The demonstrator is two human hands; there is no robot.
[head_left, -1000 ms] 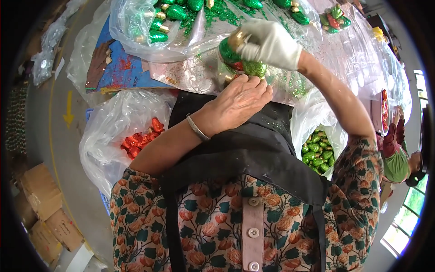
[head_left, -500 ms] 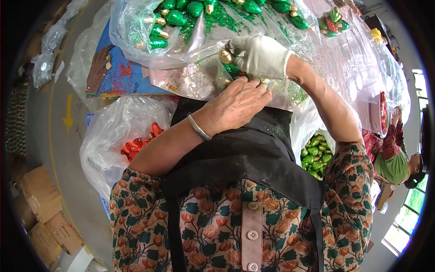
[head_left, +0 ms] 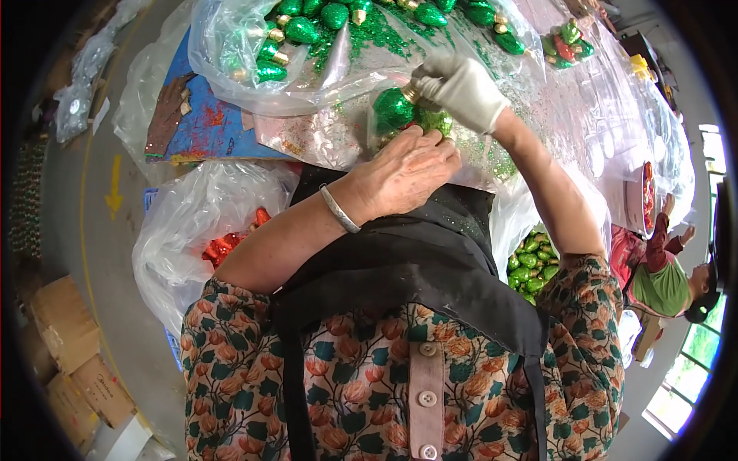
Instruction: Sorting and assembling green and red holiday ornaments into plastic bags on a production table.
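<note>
Over the near edge of the table, my gloved right hand (head_left: 464, 92) is closed by the gold cap of a dark green glitter bulb ornament (head_left: 393, 109). My bare left hand (head_left: 407, 170), with a silver bangle at the wrist, is closed just below that bulb. Its fingers curl round a small group of ornaments; a light green bulb ornament (head_left: 437, 121) and a speck of red show above the fingertips. The palm side is hidden, so how the ornaments are joined cannot be seen.
Ahead, a clear plastic bag (head_left: 254, 96) lies open with several dark green bulbs and loose glitter. A finished-looking cluster (head_left: 567, 44) sits far right. Red ornaments (head_left: 223, 250) fill a bag at left; light green ones (head_left: 530, 265) at right. Another person (head_left: 661, 284) sits at far right.
My right hand has moved up and to the right, and tilted. The dark green bulb has turned and now shows its round side, its cap toward the glove. My left hand stays about where it was.
</note>
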